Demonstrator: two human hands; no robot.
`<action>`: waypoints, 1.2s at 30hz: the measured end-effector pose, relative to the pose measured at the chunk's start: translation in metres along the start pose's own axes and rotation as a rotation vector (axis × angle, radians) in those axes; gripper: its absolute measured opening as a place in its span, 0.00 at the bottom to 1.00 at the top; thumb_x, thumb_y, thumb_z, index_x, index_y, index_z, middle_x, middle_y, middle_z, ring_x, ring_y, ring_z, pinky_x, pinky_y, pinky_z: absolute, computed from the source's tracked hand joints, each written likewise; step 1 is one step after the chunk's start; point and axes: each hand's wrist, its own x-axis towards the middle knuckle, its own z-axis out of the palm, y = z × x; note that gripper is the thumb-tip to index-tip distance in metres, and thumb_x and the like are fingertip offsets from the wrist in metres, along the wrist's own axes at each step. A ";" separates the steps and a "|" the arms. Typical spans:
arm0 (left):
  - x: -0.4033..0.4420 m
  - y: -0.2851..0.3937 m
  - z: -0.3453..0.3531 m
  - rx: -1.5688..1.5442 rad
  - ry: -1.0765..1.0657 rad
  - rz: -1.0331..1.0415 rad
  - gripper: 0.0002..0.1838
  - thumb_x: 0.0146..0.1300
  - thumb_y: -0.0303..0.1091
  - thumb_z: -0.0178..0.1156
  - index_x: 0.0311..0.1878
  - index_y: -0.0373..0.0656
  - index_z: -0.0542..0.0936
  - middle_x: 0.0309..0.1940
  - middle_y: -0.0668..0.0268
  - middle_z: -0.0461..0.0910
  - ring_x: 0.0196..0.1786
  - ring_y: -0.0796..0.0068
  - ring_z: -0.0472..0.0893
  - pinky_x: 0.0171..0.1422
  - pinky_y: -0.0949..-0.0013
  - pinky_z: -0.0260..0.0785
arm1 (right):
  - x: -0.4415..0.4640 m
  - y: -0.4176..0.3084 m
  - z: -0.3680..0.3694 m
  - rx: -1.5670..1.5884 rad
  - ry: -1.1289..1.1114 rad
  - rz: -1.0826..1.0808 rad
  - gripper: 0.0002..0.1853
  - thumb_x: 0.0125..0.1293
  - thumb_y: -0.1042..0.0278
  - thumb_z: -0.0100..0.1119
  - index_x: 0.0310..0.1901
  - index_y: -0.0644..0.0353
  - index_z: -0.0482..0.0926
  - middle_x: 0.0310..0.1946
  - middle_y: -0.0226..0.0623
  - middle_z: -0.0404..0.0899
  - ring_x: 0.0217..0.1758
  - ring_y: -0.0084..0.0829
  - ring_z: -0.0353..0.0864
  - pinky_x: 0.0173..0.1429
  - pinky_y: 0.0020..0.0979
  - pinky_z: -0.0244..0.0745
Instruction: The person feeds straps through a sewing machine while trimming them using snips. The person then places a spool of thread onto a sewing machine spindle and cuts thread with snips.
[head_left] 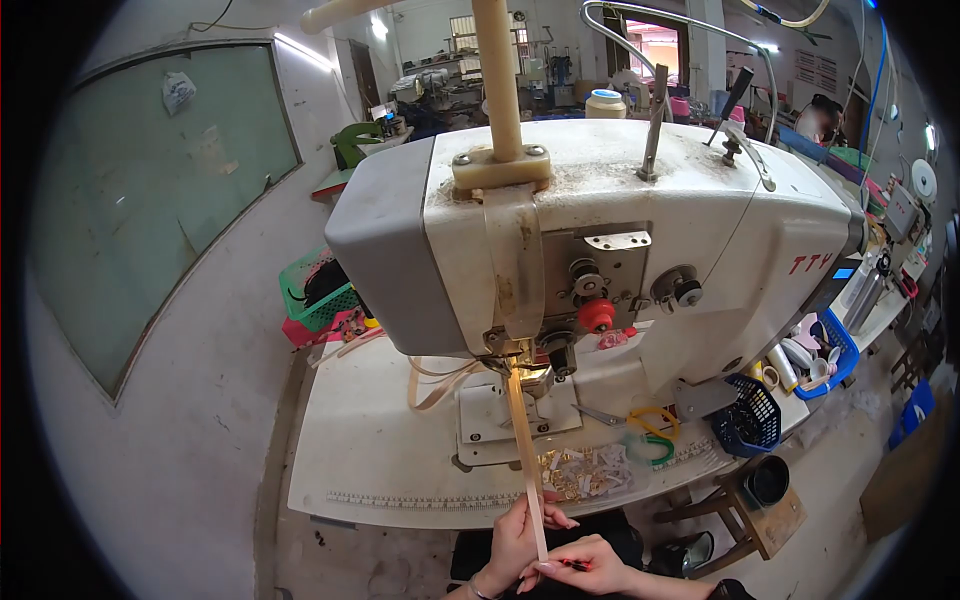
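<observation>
Two hands hold a flat, narrow beige strip.

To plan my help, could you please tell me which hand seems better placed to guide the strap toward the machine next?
Probably the left hand: it sits farther up the strap, nearer the sewing machine, while the right hand is at the strap's near end.

1. Single head-worn camera, wide fisheye; rounded black border crops the corners.
2. Faces forward and down across the white, curved-edge worktable.
3. Nearest: the person's bare left hand and bare right hand, bottom centre.
4. Bulky white-and-grey sewing machine fills mid-frame, close, seen from slightly above.
5. Room recedes behind, up top; flat pale-green rectangular wall panel sits far left.
</observation>
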 end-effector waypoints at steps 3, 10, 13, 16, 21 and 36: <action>-0.001 0.001 0.001 -0.012 0.000 -0.016 0.18 0.70 0.37 0.36 0.45 0.28 0.66 0.25 0.60 0.74 0.32 0.66 0.80 0.40 0.68 0.74 | -0.001 0.001 0.001 0.009 0.002 0.001 0.10 0.64 0.74 0.48 0.38 0.72 0.77 0.29 0.42 0.81 0.37 0.30 0.81 0.46 0.25 0.73; -0.001 0.000 -0.001 -0.025 -0.022 -0.029 0.19 0.70 0.38 0.36 0.45 0.27 0.65 0.26 0.59 0.74 0.33 0.65 0.80 0.41 0.69 0.74 | -0.002 0.001 0.001 0.016 0.008 0.007 0.10 0.64 0.74 0.48 0.37 0.72 0.77 0.29 0.42 0.81 0.37 0.30 0.81 0.46 0.25 0.73; -0.001 -0.002 -0.001 -0.040 -0.015 -0.023 0.16 0.69 0.35 0.37 0.44 0.28 0.67 0.26 0.60 0.75 0.33 0.68 0.80 0.40 0.71 0.74 | -0.003 0.001 0.002 0.030 0.013 0.012 0.10 0.64 0.74 0.48 0.37 0.73 0.77 0.29 0.42 0.81 0.37 0.30 0.81 0.46 0.25 0.73; -0.001 -0.002 -0.001 -0.064 -0.002 -0.029 0.14 0.69 0.32 0.38 0.43 0.29 0.68 0.26 0.61 0.76 0.33 0.71 0.81 0.40 0.73 0.74 | -0.002 0.000 0.002 0.020 0.018 0.007 0.10 0.64 0.74 0.48 0.37 0.73 0.77 0.29 0.42 0.81 0.37 0.30 0.81 0.46 0.25 0.73; -0.001 0.001 0.000 -0.017 -0.025 -0.052 0.21 0.70 0.39 0.35 0.45 0.26 0.66 0.25 0.59 0.75 0.32 0.65 0.80 0.39 0.70 0.73 | -0.002 0.000 0.001 0.005 0.021 0.004 0.10 0.64 0.74 0.48 0.37 0.73 0.77 0.29 0.42 0.81 0.37 0.30 0.81 0.46 0.25 0.73; 0.001 0.000 0.001 -0.011 -0.009 -0.028 0.21 0.70 0.40 0.35 0.44 0.26 0.66 0.24 0.59 0.75 0.31 0.65 0.80 0.37 0.70 0.74 | 0.000 0.001 0.000 0.047 0.010 0.018 0.10 0.64 0.74 0.47 0.38 0.73 0.77 0.29 0.43 0.81 0.36 0.30 0.81 0.46 0.25 0.73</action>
